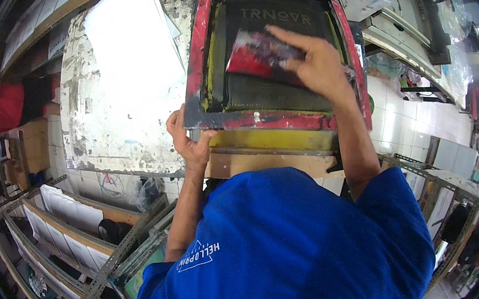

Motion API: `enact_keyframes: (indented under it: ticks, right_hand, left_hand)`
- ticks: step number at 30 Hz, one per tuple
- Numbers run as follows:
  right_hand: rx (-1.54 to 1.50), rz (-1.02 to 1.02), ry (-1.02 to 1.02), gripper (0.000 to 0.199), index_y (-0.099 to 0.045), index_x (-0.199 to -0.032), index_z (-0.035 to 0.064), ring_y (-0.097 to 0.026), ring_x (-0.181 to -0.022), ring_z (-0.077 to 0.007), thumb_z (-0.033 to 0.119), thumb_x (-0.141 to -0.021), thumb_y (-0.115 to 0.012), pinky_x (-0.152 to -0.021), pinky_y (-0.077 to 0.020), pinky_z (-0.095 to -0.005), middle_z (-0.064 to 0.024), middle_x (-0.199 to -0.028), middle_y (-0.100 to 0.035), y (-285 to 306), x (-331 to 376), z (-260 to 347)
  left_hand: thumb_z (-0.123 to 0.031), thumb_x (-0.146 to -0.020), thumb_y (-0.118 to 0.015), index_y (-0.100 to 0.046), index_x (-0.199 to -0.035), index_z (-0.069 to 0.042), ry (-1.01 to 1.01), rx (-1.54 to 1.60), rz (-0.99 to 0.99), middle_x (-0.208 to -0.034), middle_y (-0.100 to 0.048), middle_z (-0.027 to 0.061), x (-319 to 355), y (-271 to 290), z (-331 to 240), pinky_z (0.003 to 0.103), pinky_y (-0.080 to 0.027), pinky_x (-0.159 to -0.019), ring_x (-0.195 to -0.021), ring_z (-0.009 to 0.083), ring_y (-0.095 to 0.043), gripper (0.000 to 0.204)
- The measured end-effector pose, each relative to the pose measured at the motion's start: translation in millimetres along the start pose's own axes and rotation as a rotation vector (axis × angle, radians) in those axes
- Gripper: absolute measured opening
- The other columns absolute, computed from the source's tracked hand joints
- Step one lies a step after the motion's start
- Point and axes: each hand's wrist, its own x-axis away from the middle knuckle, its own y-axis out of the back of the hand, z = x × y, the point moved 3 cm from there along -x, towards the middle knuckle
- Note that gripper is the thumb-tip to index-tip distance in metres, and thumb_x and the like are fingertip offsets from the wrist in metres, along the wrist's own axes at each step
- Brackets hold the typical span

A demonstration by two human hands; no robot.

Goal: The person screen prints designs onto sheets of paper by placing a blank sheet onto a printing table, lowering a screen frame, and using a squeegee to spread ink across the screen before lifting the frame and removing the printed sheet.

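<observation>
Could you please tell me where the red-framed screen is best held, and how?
Probably by the near left corner, from the person's side: two rails of the red frame meet there, offering edges to grasp, as the left hand shows. The flat middle lies under the right hand.

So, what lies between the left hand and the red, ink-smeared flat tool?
In the head view: a corner of the red, black-stained rectangular frame, then part of its dark screen.
</observation>
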Motion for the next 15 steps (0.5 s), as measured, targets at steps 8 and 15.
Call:
enact_keyframes:
  ticks: [8,15]
  right_hand:
    - [0.491,-0.311,0.406,0.064,-0.069,-0.133,0.0281,-0.062,-0.076,-0.0306,0.018,-0.070,-0.079,-0.073,-0.0510,-0.0418,-0.0102,-0.082,-0.063,50,31,112]
    - [0.368,-0.358,0.502,0.050,-0.070,-0.125,-0.0011,-0.067,-0.064,-0.0163,0.025,-0.082,-0.069,-0.060,-0.0579,-0.0291,-0.0135,-0.083,-0.075,116,-56,136]
  left_hand:
    - [-0.013,-0.075,-0.085,-0.060,-0.132,0.008,0.013,0.248,-0.208,-0.123,-0.056,0.0144,-93,-1,-79,0.038,-0.042,-0.104,-0.118,0.0263,-0.052,0.065]
    - [-0.031,-0.084,-0.082,-0.038,-0.150,0.001,-0.280,0.619,-0.247,-0.118,-0.061,0.0089,-191,-56,-70,0.038,-0.038,-0.107,-0.118,0.0218,-0.050,0.084]
